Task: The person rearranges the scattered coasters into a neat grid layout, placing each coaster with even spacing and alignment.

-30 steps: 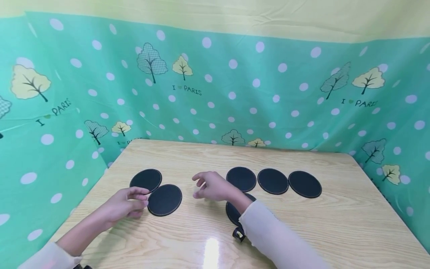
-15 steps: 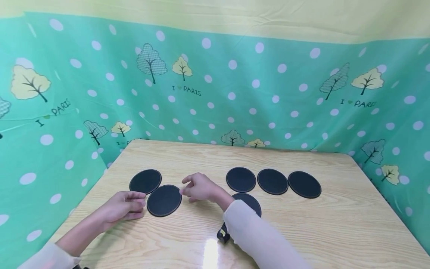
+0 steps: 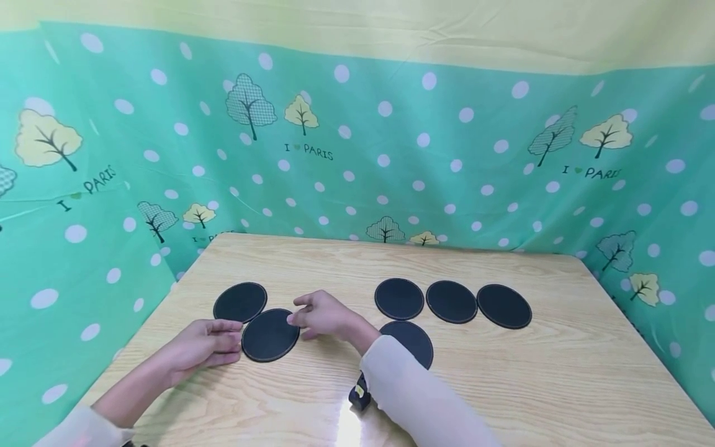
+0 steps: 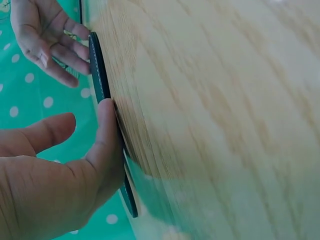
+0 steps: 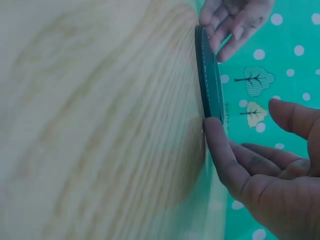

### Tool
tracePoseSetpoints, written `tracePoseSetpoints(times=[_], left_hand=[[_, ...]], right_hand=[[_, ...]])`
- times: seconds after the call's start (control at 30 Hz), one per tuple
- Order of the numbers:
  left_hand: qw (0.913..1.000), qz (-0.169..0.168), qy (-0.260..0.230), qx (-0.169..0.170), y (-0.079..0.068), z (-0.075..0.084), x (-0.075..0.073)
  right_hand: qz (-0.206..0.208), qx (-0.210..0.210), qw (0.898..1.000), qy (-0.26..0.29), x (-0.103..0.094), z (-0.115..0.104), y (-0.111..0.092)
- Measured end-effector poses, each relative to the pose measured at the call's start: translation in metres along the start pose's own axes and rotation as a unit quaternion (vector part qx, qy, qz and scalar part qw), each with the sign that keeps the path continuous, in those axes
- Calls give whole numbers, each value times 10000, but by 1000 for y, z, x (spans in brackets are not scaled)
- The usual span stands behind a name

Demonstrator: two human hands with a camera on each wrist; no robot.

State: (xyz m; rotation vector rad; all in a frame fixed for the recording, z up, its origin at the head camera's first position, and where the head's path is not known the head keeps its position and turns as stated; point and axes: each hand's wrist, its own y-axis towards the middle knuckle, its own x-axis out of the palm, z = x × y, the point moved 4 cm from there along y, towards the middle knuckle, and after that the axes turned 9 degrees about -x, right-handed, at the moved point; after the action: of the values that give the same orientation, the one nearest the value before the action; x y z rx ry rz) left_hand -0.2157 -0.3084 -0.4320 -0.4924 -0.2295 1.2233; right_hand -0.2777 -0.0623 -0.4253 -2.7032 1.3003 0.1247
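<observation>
Two round black coasters with stitched rims lie at the left of the table in the head view: a farther one (image 3: 240, 302) and a nearer one (image 3: 270, 335). My left hand (image 3: 209, 346) is at the nearer coaster's left side, fingers loosely bent, fingertips close to its edge. At the opposite side, my right hand (image 3: 323, 315) has its thumb and fingers spread, its fingertips by the rim. In the right wrist view, a finger of the right hand (image 5: 255, 175) touches the edge of the coaster (image 5: 210, 75). The left wrist view has the left hand (image 4: 60, 180) beside a coaster (image 4: 98, 67).
Three more black coasters, left (image 3: 399, 298), middle (image 3: 451, 302) and right (image 3: 504, 306), form a row at the back right. Another coaster (image 3: 410, 343) lies in front, partly behind the right sleeve (image 3: 416, 391). Behind the wooden table (image 3: 558, 372) hangs a green dotted cloth (image 3: 346, 155).
My right hand has moved left, from the gap between the coaster groups to the nearer left coaster. The left hand has shifted only slightly. The coasters have stayed in place.
</observation>
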Motion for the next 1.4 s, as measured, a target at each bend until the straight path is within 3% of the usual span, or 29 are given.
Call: tracePoseSetpoints(times=[0.43, 0.97, 1.4], left_hand=[[9985, 210, -444, -245, -1, 4, 9], [9977, 269, -611, -119, 4, 7, 14], [9973, 410, -582, -162, 8, 16, 22]], right_hand=[[389, 193, 9965, 712, 1, 7, -1], [823, 308, 9953, 415, 1, 6, -5], [1168, 1, 9927, 304, -10, 4, -11]])
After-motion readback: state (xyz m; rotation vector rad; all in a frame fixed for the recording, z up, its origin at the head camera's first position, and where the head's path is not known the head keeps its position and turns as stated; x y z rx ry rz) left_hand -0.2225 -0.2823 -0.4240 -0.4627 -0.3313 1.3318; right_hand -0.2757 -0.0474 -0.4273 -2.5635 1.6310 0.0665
